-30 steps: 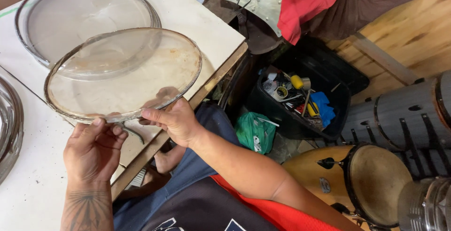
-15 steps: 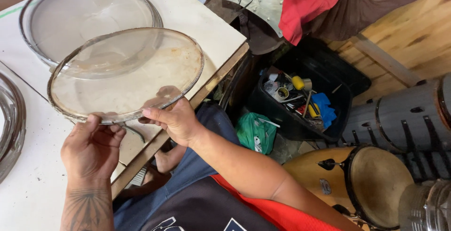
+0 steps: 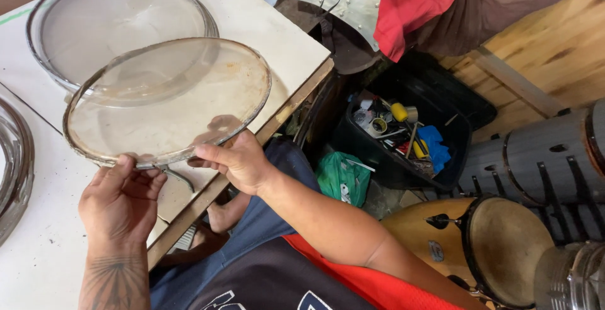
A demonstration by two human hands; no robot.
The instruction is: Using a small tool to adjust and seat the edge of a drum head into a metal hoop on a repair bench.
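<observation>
I hold a round, translucent, yellowed drumhead (image 3: pixel 167 99) above the white table (image 3: pixel 265 26). My left hand (image 3: pixel 120 199) grips its near rim from below at the left. My right hand (image 3: pixel 236 158) grips the same rim a little to the right, fingers under the skin. A second clear drumhead in a metal hoop (image 3: pixel 120 23) lies flat on the table behind it, partly covered by the held one. A thin metal hook (image 3: pixel 176 176) lies on the table under the near rim, between my hands.
A metal hoop (image 3: pixel 16 165) shows at the left edge. To the right of the table stand a black bin of tools (image 3: pixel 403 136), a green bag (image 3: pixel 343 177), a wooden hand drum (image 3: pixel 498 247) and grey drums (image 3: pixel 548 158). Red cloth (image 3: pixel 416 7) hangs above.
The held drumhead has shifted slightly to the right and tilted a little. Both hands keep their grip on the near rim.
</observation>
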